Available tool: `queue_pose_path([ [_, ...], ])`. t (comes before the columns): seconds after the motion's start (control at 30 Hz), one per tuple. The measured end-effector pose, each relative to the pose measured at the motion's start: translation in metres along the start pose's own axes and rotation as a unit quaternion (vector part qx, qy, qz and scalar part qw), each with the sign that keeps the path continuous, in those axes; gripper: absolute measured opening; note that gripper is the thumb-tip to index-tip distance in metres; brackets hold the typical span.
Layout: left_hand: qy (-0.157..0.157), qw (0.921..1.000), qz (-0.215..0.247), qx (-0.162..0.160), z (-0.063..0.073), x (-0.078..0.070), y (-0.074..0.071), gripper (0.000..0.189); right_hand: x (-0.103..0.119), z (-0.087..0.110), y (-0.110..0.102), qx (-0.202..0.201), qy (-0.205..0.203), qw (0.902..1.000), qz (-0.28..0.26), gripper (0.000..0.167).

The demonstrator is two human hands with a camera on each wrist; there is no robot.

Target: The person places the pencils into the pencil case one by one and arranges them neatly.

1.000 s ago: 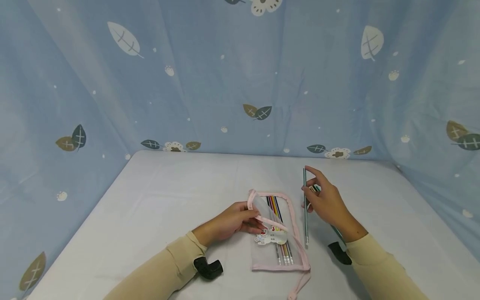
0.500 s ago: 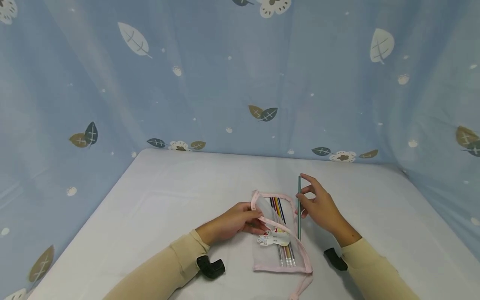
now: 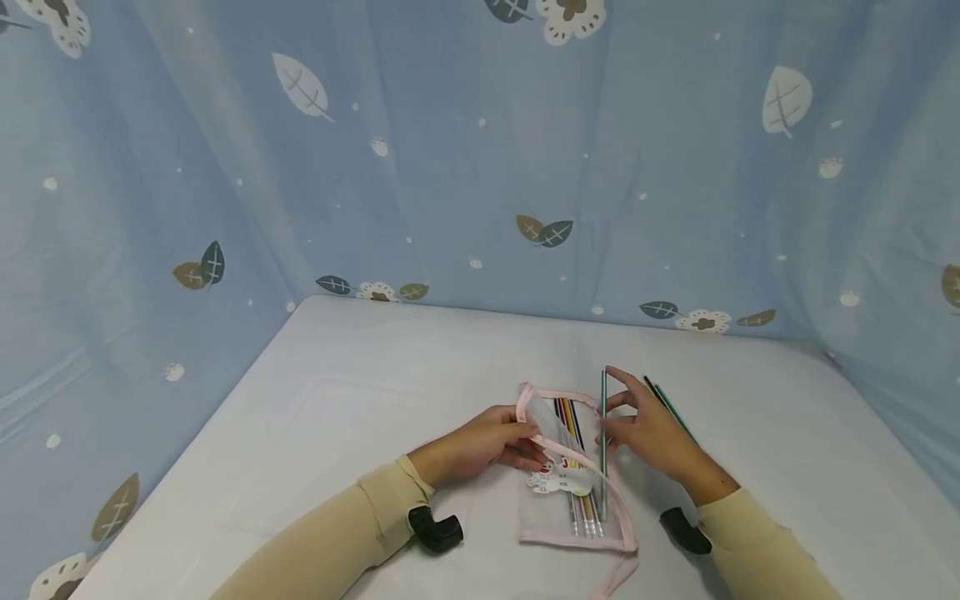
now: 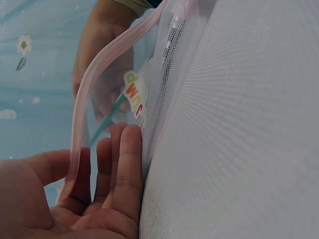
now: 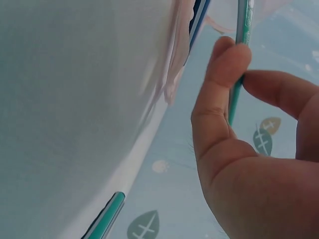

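Observation:
A pink-trimmed pencil pouch [image 3: 558, 540] of mesh and clear film lies on the table with its mouth lifted. My left hand [image 3: 480, 446] pinches the pink edge of the mouth between thumb and fingers. Several pencils [image 3: 587, 512] show through the pouch, beside a label reading "JUMP" [image 4: 133, 94]. With thumb and fingertips my right hand [image 3: 648, 429] pinches a green pencil [image 3: 603, 404], its index finger at the top end. The pencil's lower part shows through the pouch's right side.
More green pencils [image 3: 671, 407] lie on the white table beyond my right wrist; the right wrist view shows one green pencil end [image 5: 110, 211]. A pink strap [image 3: 618, 575] trails off the pouch's near corner. A blue leaf-print curtain [image 3: 465, 167] hangs behind the table.
My right hand has brought the green pencil left from beside the pouch, and its lower end is now within the pouch's outline. The left hand keeps the edge raised. The head view has shifted slightly.

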State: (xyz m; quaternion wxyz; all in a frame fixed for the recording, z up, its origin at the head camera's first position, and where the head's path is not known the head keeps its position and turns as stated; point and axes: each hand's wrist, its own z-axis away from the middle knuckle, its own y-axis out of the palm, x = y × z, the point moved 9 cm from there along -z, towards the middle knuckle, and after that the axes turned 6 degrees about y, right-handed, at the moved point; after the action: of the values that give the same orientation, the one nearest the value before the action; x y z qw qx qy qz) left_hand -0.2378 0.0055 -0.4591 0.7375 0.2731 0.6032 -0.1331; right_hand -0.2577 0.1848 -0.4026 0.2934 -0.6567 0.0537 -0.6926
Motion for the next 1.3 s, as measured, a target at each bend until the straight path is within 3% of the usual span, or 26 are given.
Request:
queue_pose_path([
  [0.43, -0.001, 1.0000, 0.001, -0.002, 0.000, 0.001, 0.000, 0.016, -0.007, -0.001, 0.004, 0.018, 0.004, 0.9993, 0.032, 0.081],
  [0.67, 0.002, 1.0000, -0.005, 0.001, 0.001, -0.001, 0.002, 0.018, -0.014, -0.004, 0.005, 0.011, 0.034, 0.9965, 0.076, 0.079],
  [0.97, 0.001, 1.0000, -0.005, 0.005, 0.002, -0.002, 0.003, 0.019, -0.021, -0.005, 0.013, 0.043, 0.054, 0.9958, 0.059, 0.082],
  [1.3, -0.004, 1.0000, -0.005, 0.004, 0.003, -0.002, 0.003, 0.018, -0.022, -0.006, 0.022, 0.078, 0.046, 0.9948, 0.048, 0.083],
])
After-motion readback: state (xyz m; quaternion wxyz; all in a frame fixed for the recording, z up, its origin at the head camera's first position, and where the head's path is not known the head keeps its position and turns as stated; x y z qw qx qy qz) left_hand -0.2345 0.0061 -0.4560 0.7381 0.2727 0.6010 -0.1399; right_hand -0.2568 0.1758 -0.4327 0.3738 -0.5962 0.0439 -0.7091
